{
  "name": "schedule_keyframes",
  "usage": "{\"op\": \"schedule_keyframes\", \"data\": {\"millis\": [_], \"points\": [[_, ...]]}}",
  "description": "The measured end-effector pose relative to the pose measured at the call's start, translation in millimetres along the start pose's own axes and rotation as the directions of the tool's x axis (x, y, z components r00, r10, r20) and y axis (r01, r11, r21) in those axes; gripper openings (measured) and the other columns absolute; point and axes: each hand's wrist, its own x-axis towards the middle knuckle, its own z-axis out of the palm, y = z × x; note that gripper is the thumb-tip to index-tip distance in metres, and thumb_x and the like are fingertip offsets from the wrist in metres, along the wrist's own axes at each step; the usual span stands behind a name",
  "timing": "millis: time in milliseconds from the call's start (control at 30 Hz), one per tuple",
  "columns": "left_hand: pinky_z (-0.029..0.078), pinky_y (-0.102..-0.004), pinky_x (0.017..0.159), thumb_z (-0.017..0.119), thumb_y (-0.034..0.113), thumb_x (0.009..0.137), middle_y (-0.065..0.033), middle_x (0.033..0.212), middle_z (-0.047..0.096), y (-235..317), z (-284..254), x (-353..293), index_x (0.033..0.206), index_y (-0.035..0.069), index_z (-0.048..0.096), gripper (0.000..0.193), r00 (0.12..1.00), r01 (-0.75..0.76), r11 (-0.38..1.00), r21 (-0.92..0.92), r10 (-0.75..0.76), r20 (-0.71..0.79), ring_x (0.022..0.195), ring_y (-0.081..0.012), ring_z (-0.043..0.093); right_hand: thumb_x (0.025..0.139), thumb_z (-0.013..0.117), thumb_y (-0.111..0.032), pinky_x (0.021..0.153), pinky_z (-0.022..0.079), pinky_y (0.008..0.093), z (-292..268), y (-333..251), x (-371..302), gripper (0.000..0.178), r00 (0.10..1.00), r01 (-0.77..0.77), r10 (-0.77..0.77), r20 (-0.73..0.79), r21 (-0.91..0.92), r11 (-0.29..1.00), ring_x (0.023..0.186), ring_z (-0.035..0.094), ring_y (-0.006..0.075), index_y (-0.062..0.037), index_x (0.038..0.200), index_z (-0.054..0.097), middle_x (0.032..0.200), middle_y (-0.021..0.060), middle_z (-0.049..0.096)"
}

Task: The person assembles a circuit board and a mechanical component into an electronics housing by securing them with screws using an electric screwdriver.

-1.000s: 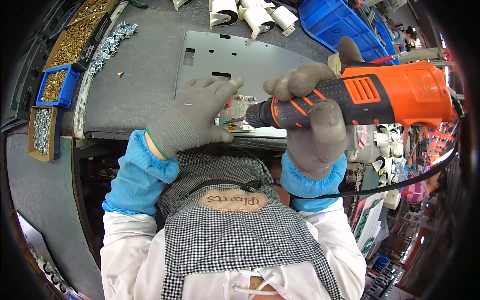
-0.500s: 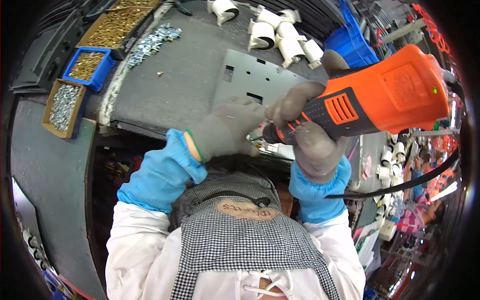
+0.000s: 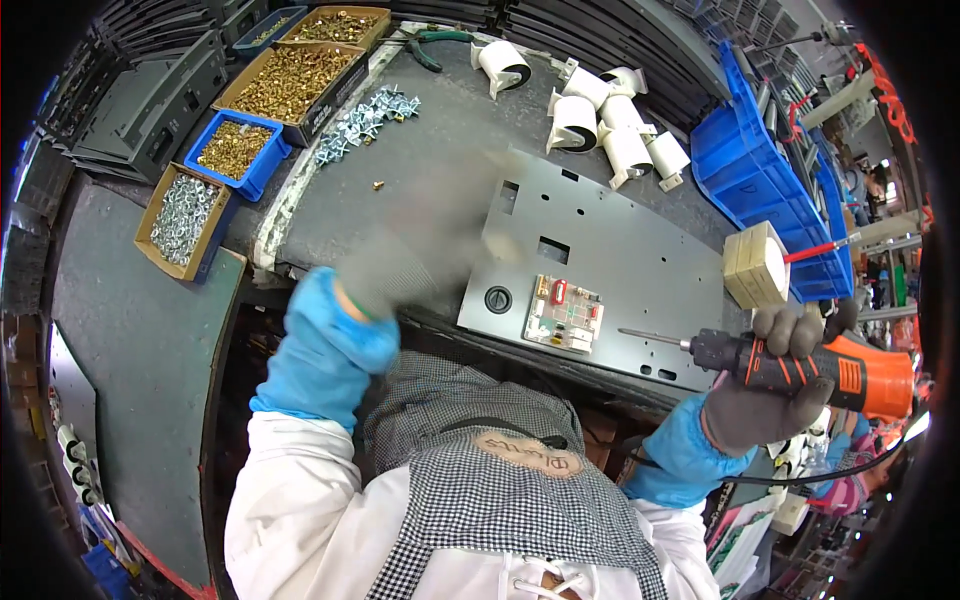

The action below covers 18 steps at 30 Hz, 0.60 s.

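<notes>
My right hand, in a grey glove, grips an orange and black electric screwdriver whose long thin bit points left over the metal panel. Motion smears my gloved left hand, which is above the bench by the panel's left end; its fingers are not clear. The flat grey metal panel has several cut-outs and holes. On its near edge lies a small circuit board with a red component, beside a round black fitting.
Small open boxes of brass screws and silver washers line the left. Loose silver hardware lies on the bench near green-handled pliers. White cylindrical parts stand behind the panel, with a blue bin and a pale block to the right.
The screwdriver has moved right and down, off the circuit board, still in my right hand. My left hand has moved away to the left, uncovering the circuit board. The camera view has shifted too.
</notes>
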Motion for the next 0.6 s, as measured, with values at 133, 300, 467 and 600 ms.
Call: {"op": "schedule_keyframes", "data": {"millis": [133, 300, 467, 600], "points": [[0.049, -0.0413, 0.096, 0.076, 0.020, 0.081, -0.0072, 0.114, 0.068, -106.6, -53.7, 12.8, 0.101, 0.012, 0.075, 0.022, 0.883, 0.441, 0.692, 0.572, -0.221, -0.413, 0.111, -0.0304, 0.061, 0.088, 0.072, -0.034, 0.067, 0.040, 0.0350, -10.2, 1.1, -3.8, 0.083, 0.998, 0.029, -0.030, -0.049, -0.027, 0.999, 0.070, 0.048, 0.0150, -0.0013, 0.151, 0.028, 0.085, 0.0042, 0.051], [0.048, -0.0420, 0.096, 0.074, 0.028, 0.083, -0.0034, 0.115, 0.067, -129.8, -58.9, 25.2, 0.097, 0.018, 0.078, 0.018, 0.896, 0.421, 0.445, 0.790, -0.338, -0.287, 0.112, -0.0290, 0.059, 0.088, 0.073, -0.034, 0.070, 0.043, 0.0360, -19.9, 1.8, -4.2, 0.085, 0.998, -0.045, 0.044, -0.037, -0.022, 0.999, 0.072, 0.049, 0.0152, -0.0019, 0.152, 0.026, 0.085, 0.0045, 0.052], [0.046, -0.0421, 0.096, 0.073, 0.029, 0.084, -0.0030, 0.114, 0.067, -122.8, -51.3, 22.5, 0.096, 0.019, 0.078, 0.017, 0.915, 0.364, 0.401, 0.841, -0.321, -0.243, 0.115, -0.0288, 0.058, 0.089, 0.070, -0.036, 0.074, 0.042, 0.0354, -19.0, -1.1, -10.0, 0.082, 0.992, -0.003, -0.001, -0.124, -0.031, 1.000, 0.074, 0.045, 0.0144, 0.0000, 0.150, 0.030, 0.085, 0.0026, 0.046], [0.051, -0.0434, 0.084, 0.072, 0.025, 0.084, -0.0060, 0.108, 0.069, -137.0, -59.5, 9.6, 0.095, 0.019, 0.077, 0.014, 0.915, 0.377, 0.619, 0.689, -0.136, -0.379, 0.099, -0.0323, 0.064, 0.089, 0.068, -0.036, 0.079, 0.042, 0.0355, -21.1, -5.5, -8.1, 0.078, 0.994, 0.014, -0.016, -0.107, -0.012, 1.000, 0.078, 0.044, 0.0146, 0.0016, 0.148, 0.033, 0.086, 0.0026, 0.044]]}}
